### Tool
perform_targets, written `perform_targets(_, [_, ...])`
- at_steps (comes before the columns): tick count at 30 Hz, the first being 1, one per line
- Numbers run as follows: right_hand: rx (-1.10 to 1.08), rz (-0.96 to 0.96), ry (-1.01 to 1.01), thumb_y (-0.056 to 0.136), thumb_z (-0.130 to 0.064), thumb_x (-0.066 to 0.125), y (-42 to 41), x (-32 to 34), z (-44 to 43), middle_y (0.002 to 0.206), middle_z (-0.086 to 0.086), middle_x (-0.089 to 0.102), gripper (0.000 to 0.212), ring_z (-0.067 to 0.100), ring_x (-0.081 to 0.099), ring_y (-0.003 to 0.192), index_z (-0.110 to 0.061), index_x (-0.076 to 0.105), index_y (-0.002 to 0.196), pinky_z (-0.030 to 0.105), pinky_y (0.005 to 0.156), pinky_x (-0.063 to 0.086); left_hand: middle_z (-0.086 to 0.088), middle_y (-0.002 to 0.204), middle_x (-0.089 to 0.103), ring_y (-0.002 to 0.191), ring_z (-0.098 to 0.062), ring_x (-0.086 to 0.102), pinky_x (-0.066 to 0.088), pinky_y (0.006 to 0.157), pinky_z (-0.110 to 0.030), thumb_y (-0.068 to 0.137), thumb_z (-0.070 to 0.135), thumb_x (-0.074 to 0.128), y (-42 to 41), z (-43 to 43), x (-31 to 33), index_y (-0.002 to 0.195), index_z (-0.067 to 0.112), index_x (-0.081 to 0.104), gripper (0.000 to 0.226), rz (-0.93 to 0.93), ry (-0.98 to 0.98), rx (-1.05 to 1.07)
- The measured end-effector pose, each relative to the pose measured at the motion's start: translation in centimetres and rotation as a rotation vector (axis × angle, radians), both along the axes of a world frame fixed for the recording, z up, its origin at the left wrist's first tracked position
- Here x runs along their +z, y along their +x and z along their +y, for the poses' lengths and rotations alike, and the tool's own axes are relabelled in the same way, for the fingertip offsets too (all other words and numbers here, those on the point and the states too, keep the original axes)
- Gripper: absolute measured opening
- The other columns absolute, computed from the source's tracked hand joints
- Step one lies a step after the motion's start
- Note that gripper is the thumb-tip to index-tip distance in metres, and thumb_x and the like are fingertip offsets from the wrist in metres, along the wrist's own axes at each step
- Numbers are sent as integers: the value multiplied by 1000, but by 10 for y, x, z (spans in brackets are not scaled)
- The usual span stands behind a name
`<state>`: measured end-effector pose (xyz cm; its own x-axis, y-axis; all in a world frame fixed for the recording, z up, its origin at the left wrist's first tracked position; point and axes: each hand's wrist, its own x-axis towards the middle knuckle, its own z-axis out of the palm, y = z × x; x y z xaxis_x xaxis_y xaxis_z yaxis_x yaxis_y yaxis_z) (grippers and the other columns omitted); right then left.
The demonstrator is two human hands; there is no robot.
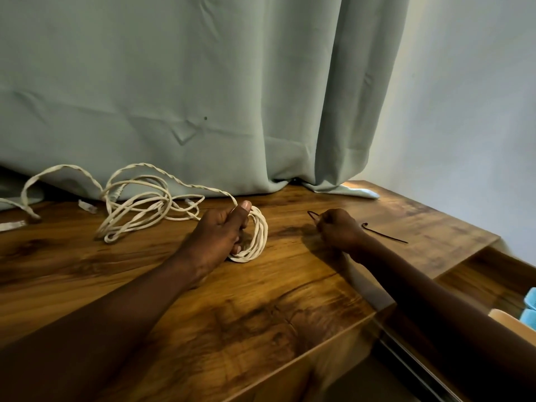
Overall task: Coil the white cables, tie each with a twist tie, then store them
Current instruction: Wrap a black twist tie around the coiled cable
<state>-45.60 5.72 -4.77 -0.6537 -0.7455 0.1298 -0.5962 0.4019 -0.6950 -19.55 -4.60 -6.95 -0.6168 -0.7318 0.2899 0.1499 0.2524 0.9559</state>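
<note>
You will find no words, numbers or brand marks to read here. The white cables (136, 210), the desk (261, 300) and the curtain (174, 82) show only plain surfaces. The blue thing (529, 310) at the edge is cut off too much to tell.

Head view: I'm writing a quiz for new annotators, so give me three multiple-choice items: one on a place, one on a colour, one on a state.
1. The loose cables lie: A between the hands; B left of the left hand; C right of the right hand.
2. The twist tie is: A white; B blue; C dark.
3. The cable in the left hand is: A coiled; B stretched straight; C cut in two.
Answers: B, they sprawl by the curtain, beyond the left hand; C, a dark wire loop sticks out of the right hand; A, its loops stack in the left hand's grip.
</note>
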Motion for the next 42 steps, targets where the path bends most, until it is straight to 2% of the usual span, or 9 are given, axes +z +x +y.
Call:
perform_targets(3, [108, -260, -243, 104, -13, 58, 23, 7, 1, 90, 10, 70, 5, 15, 61, 71, -16, 60, 105, 27, 58, 46, 2, 54, 47, 48, -10, 46, 41, 54, -26, 104, 54, 48, 3, 2, 1, 81, 15, 58, 47, -10, -33, 14])
perform_targets(5, [180, -355, -399, 102, -3, 55, 43, 13, -1, 82, 7, 70, 15, 14, 61, 66, -14, 62, 109, 28, 59, 47, 3, 52, 46, 46, -10, 43, 39, 52, -24, 105, 51, 46, 6, 2, 5, 80, 13, 57, 47, -1, -36, 46])
perform_targets(10, [447, -619, -569, 102, 1, 49, 83, 32, -24, 97, 16, 74, 25, 24, 70, 84, 1, 69, 117, 32, 75, 56, 3, 52, 47, 44, -8, 43, 39, 48, -22, 108, 40, 49, 20, -10, 15, 79, 11, 61, 42, 117, 47, 162])
perform_targets(13, [596, -637, -602, 98, 5, 53, 94, 37, -44, 113, 19, 76, 29, 28, 74, 102, -1, 69, 121, 35, 88, 59, 9, 51, 54, 43, -4, 47, 41, 52, -24, 108, 39, 49, 28, -16, 18, 80, 13, 63, 41, 139, 82, 223])
perform_targets(17, [604, -596, -704, 92, 5, 67, 102, 28, -73, 109, 16, 78, 28, 27, 75, 102, -5, 72, 117, 32, 86, 60, 9, 46, 50, 40, -4, 46, 40, 48, -21, 109, 38, 48, 32, -18, 20, 77, 13, 60, 42, 156, 115, 262])
perform_targets(23, [361, -212, -857, 93, -8, 73, 96, -2, -94, 100, 2, 78, 17, 1, 71, 88, -13, 79, 108, 19, 78, 56, 10, 45, 41, 38, -6, 36, 30, 44, -23, 106, 38, 51, 29, -22, 19, 78, 10, 52, 39, 180, 205, 226])
perform_targets(31, [227, 242, -970, 96, -11, 71, 74, 4, -82, 103, 1, 70, 18, 7, 67, 90, -23, 75, 108, 17, 72, 54, 8, 47, 36, 38, -8, 24, 19, 60, -34, 104, 43, 51, 31, -24, 16, 71, 13, 46, 45, 229, 318, 89])
perform_targets(35, [210, 449, -995, 95, -9, 72, 74, 6, -79, 98, 1, 67, 17, 12, 63, 81, -12, 76, 111, 21, 69, 53, 4, 48, 26, 39, -9, 21, 33, 56, -31, 99, 45, 52, 30, -13, 18, 65, 15, 47, 47, 205, 330, -12])
perform_targets(42, [195, 605, -968, 92, -6, 73, 87, 5, -74, 93, 6, 65, 19, 2, 51, 73, -8, 76, 111, 3, 70, 38, 5, 44, 24, 35, -7, 21, 36, 53, -30, 92, 44, 54, 39, -1, 23, 59, 17, 48, 44, 275, 451, -172])
